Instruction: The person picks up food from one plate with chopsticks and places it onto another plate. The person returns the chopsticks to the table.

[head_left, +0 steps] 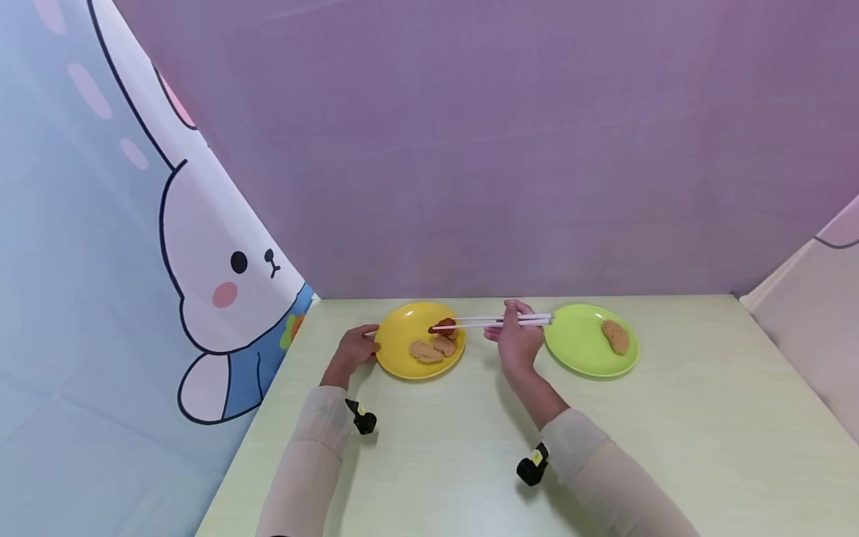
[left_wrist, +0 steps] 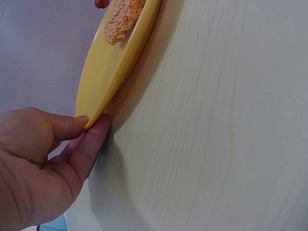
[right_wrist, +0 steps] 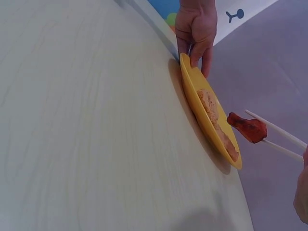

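At its left rim, my left hand (head_left: 356,347) pinches a yellow plate (head_left: 397,335), thumb on top and fingers beneath. Fried breaded pieces (head_left: 426,352) lie on the plate's right and front part. My right hand (head_left: 520,344), to the right of that plate, grips a pair of pale chopsticks (head_left: 475,322). Between the chopstick tips is a small dark red drumstick (right_wrist: 248,128), held above the plate in the right wrist view. Part of the right hand (right_wrist: 301,192) is cut off at that view's edge.
A green plate (head_left: 574,344) with one breaded piece (head_left: 615,337) stands to the right, just past the chopsticks' back ends. The pale wooden table (head_left: 443,455) meets a purple backdrop (head_left: 470,186) behind the plates. A rabbit-print sheet (head_left: 221,298) hangs at left.
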A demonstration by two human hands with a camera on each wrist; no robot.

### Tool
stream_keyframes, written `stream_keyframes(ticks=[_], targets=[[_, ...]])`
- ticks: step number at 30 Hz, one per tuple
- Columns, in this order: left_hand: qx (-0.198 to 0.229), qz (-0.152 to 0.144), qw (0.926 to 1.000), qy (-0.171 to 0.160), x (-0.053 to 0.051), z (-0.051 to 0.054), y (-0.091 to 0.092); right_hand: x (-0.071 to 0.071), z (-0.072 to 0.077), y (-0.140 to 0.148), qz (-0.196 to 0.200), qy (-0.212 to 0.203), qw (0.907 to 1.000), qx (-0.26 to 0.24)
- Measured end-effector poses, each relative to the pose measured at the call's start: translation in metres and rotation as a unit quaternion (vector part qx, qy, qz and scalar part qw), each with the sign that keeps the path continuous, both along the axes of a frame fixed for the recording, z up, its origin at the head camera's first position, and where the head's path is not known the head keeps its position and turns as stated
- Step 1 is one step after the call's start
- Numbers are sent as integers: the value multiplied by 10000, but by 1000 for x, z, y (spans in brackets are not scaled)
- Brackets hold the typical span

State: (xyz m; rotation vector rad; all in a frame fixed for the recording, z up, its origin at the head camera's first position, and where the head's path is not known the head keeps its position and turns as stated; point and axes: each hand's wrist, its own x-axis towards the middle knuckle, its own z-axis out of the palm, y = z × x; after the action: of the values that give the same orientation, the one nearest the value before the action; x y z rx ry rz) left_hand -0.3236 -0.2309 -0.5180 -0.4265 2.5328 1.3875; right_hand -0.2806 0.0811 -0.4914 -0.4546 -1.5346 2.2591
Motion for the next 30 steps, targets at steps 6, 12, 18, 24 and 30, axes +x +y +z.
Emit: stream_keyframes(ticks=[6, 12, 18, 24, 30], targets=[[-14, -5, 10000, 23, 0, -2, -1, 1, -1, -10, 5, -51, 9998, 203], [-96, -24, 9999, 27, -2, -1, -1, -1, -2, -19, -25, -46, 9993, 383], [-102, -6, 9999, 37, -1, 0, 0, -2, -4, -27, -20, -74, 9987, 502], [-69, -4, 10000, 31, 1, 2, 1, -2, -4, -34, 56, -193, 9981, 589], [-45, 28, 9999, -105, -1, 2, 1, -4, -3, -37, 95, -102, 9980, 622]])
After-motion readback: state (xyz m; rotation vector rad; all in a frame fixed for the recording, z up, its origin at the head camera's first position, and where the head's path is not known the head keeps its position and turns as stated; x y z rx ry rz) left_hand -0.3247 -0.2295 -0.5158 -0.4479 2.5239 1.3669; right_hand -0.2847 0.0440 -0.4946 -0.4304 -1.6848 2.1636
